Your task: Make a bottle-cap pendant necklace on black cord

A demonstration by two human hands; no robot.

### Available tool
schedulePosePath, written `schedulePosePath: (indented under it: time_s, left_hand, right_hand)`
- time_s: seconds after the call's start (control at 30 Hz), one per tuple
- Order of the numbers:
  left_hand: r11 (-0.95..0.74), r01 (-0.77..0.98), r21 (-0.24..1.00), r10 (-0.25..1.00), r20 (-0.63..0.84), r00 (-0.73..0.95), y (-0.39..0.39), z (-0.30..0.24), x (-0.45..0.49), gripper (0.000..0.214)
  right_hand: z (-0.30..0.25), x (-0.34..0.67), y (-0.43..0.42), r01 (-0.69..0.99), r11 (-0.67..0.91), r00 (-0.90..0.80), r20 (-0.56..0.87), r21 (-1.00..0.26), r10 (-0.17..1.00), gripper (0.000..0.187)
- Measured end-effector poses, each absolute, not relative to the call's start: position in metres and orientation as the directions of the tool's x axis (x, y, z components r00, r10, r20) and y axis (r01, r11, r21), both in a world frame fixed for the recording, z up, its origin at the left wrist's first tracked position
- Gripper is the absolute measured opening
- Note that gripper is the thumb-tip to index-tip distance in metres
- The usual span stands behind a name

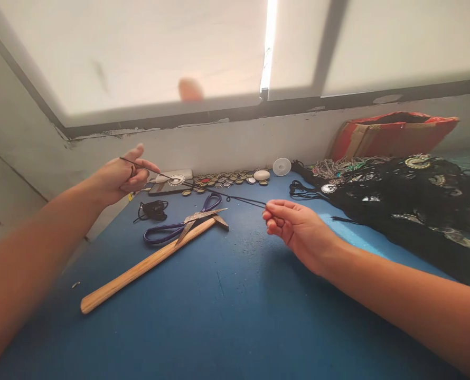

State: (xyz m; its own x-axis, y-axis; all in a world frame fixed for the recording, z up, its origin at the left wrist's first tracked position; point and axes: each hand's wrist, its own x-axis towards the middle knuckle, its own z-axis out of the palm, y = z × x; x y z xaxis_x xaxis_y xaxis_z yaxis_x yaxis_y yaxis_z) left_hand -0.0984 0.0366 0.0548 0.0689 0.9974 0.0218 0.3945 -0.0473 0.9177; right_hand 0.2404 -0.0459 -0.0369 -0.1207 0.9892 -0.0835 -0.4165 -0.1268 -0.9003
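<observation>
A thin black cord (213, 191) stretches between my two hands above the table, with a small loop or knot nearer the right end. My left hand (130, 171) has the cord passing over it, its fingers curled and thumb raised. My right hand (292, 221) pinches the other end, where the cord runs double. Behind the cord shows a round pale-rimmed ornament (175, 180); whether it hangs on the cord or lies beyond cannot be told. Below are blue-handled scissors (167, 232), resting across a wooden-handled hammer (148, 268), and a small black cord bundle (153, 209).
Many small round metal-rimmed pieces (219, 179) lie along the wall, with a white oval piece (261, 174) and a white disc (281, 167). A black heap with ornaments (409, 195) covers the right side, before a red cardboard box (397, 136). The table (203, 327) is blue.
</observation>
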Motion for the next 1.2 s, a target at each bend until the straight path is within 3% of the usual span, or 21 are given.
schedulePosePath:
  time_s: [0.2, 0.43, 0.63, 0.73, 1.0, 1.2]
  left_hand:
    - [-0.116, 0.390, 0.914, 0.993, 0.096, 0.070, 0.036, 0.053, -0.111, 0.021]
    - [-0.105, 0.572, 0.814, 0.973, 0.203, -0.110, 0.044, 0.041, -0.112, 0.022]
    - [-0.093, 0.734, 0.673, 0.966, 0.239, -0.096, 0.030, 0.040, -0.101, 0.026]
    - [-0.086, 0.746, 0.660, 0.963, 0.248, -0.109, 0.030, 0.042, -0.102, 0.030]
    - [-0.010, 0.714, 0.701, 0.980, 0.150, -0.134, 0.042, 0.045, -0.113, 0.024]
    - [-0.040, 0.751, 0.659, 0.963, -0.174, 0.204, 0.019, 0.070, -0.098, 0.024]
  right_hand:
    - [-0.035, 0.260, -0.027, -0.471, 0.066, 0.211, -0.039, -0.879, 0.977, 0.012]
    - [-0.037, 0.271, -0.017, -0.426, 0.155, 0.330, 0.007, -0.891, 0.944, 0.013]
    - [-0.036, 0.271, -0.019, -0.415, 0.214, 0.357, 0.058, -0.884, 0.932, 0.014]
    - [-0.035, 0.272, -0.020, -0.407, 0.248, 0.371, 0.089, -0.879, 0.924, 0.013]
    - [-0.030, 0.265, -0.028, -0.438, 0.212, 0.310, 0.075, -0.873, 0.948, 0.012]
    - [-0.014, 0.255, -0.046, -0.357, 0.253, 0.215, 0.184, -0.899, 0.959, 0.012]
